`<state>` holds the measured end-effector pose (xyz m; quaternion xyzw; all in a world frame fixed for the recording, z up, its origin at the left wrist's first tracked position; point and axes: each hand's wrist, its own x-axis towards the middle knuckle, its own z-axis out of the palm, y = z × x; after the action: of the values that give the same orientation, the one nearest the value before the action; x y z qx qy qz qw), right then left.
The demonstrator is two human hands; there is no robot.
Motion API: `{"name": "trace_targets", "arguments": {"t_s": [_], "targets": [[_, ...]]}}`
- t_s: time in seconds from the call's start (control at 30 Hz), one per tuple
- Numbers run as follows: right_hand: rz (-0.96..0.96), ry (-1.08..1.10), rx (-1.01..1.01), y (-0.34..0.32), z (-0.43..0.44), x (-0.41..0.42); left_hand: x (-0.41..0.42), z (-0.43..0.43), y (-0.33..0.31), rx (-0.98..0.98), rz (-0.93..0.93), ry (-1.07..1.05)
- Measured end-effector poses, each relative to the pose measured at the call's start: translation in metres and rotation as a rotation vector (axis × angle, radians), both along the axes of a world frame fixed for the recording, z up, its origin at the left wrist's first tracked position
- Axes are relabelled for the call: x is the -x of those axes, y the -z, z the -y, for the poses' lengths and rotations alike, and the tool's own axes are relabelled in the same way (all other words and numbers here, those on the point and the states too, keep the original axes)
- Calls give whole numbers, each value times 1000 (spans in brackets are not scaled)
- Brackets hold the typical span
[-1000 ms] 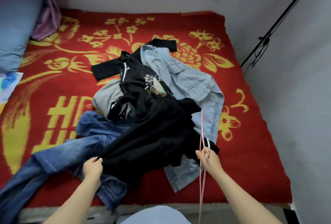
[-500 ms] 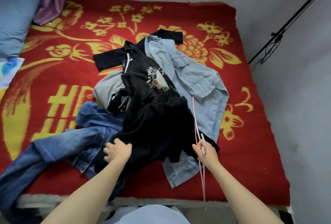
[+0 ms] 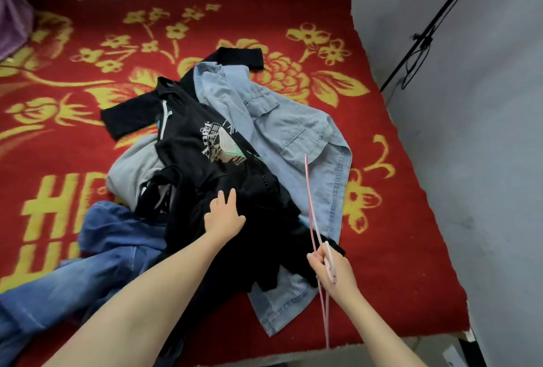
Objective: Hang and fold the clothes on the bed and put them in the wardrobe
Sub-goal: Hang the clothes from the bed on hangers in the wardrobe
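- The right hand (image 3: 333,274) was closed around a thin pink hanger (image 3: 312,214), gripping it near the middle, with one end sticking out past the fingers over the clothes and the other running down toward the near edge of the bed.
- The left hand (image 3: 224,215) lay palm down, fingers spread and loose, on the black garment (image 3: 235,249) at the near side of the clothes pile; it pressed on the cloth and had closed around nothing.
- The pile sat at the middle of the red blanket (image 3: 382,234) with its yellow flowers, which covered the bed.
- In the pile, a black printed T-shirt (image 3: 202,143) lay just beyond the left hand, one short sleeve spread out to the left.
- A light blue denim shirt (image 3: 293,137) lay on the pile's right side, partly beneath the black clothes, its hem reaching the near edge of the blanket.
- A grey garment (image 3: 132,167) showed at the pile's left, under the T-shirt.
- Dark blue jeans (image 3: 97,264) trailed off the pile's near left corner, under the left forearm.
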<state>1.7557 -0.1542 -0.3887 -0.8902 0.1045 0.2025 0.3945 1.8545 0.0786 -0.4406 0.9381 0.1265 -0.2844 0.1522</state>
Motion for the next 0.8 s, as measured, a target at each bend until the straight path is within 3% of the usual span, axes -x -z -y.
{"name": "trace_targets", "arguments": {"t_s": [0.1,0.2,0.3,0.37,0.5,0.63,0.7,0.8], "targets": [[-14,34,-22,-4,6,-1,-22,-2,11,61,-29,47],[-44,48,-40,-10,10,-2,-30,-11,22,265,-156,-27],[-58,59,-81,-14,7,-5,-18,-16,25,112,-206,174],[-64,59,-96,-14,3,-7,-3,-17,30,-10,-69,268],[-48,60,-86,-15,-8,-7,35,-27,14,-78,185,198],[-20,51,-129,-22,-27,-8,73,-41,-34,215,580,299],[-7,27,-129,-24,-42,-10,93,-46,-51,291,600,337],[60,-24,-122,-24,-68,-9,121,-58,-68,241,616,288]]}}
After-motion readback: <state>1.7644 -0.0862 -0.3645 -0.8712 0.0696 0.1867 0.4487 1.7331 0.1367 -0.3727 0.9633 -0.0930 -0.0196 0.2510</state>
